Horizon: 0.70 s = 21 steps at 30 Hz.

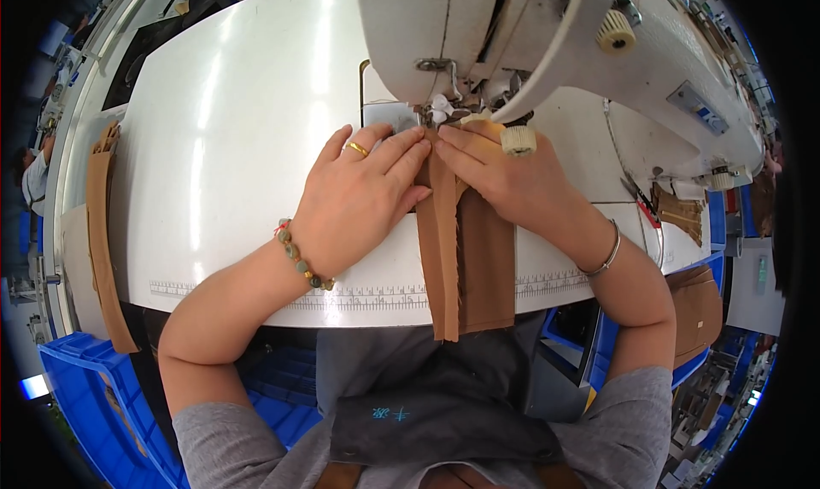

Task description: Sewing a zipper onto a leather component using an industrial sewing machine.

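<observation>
A brown fabric piece (489,271) lies under the sewing machine head (418,28), its near end hanging just over the table's front edge. A folded strip with a frayed edge runs lengthwise along it. My left hand (342,199) rests flat and open, fingertips on the strip just before the presser foot (440,113). From the other side my right hand (517,177) lies on the cloth with fingers stretched out, also open; its fingertips nearly meet the left ones. The machine's needle tip cannot be made out.
The white table (231,164) has a printed ruler (359,299) along its front. Brown fabric strips (101,233) hang at its left edge. Red-handled snips (647,211) and small brown pieces (679,216) lie at right. A blue crate (94,378) stands low at left.
</observation>
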Motion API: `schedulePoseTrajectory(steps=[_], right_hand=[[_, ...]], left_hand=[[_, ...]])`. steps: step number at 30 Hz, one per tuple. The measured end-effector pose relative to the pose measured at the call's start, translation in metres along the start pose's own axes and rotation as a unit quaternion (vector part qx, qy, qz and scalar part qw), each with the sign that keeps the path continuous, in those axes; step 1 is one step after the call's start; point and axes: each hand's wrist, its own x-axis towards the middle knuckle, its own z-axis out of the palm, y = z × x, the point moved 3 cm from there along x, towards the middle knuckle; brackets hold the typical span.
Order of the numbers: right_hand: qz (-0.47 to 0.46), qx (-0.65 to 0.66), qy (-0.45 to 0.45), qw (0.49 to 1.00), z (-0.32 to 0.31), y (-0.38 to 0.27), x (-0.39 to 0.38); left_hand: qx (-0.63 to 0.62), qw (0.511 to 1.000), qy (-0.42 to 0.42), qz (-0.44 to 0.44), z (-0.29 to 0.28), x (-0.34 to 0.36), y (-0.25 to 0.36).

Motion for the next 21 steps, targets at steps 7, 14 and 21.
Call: schedulePoseTrajectory(steps=[7,14,21], right_hand=[[0.007,-0.004,-0.013,1.0,0.003,0.004,0.0],[-0.055,0.018,0.015,0.998,-0.008,-0.002,0.004],[-0.206,0.13,0.02,0.97,-0.031,-0.033,-0.02]], left_hand=[[-0.028,0.999,0.022,-0.001,0.003,0.003,-0.004],[0.018,0.994,-0.021,0.105,-0.021,-0.039,0.046],[0.001,0.989,0.005,0.147,-0.036,-0.09,0.089]])
